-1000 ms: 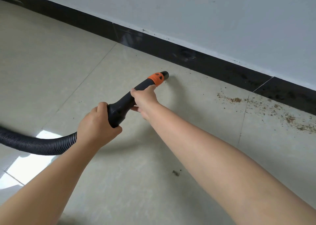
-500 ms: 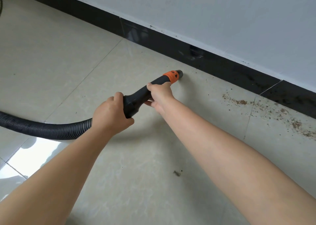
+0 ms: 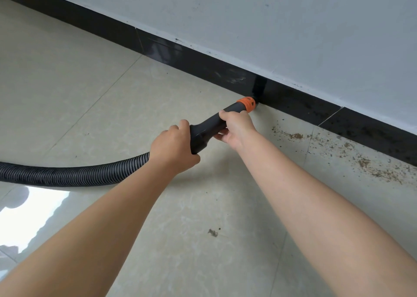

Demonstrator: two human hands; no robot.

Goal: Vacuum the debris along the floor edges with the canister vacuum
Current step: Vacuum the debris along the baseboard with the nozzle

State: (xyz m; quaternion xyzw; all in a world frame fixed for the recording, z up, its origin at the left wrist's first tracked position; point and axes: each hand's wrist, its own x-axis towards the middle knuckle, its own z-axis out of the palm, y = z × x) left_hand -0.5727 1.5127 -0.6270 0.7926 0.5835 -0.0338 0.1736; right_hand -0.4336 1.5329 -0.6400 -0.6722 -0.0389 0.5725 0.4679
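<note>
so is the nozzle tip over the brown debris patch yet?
No: the nozzle tip sits at the black baseboard, with the brown debris further right.

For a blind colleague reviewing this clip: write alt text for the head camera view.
Two bare hands, left hand and right hand, grip a black vacuum nozzle, its orange tip at the black baseboard. Brown debris lies along the tiled floor edge to the right; the ribbed hose trails left.
</note>
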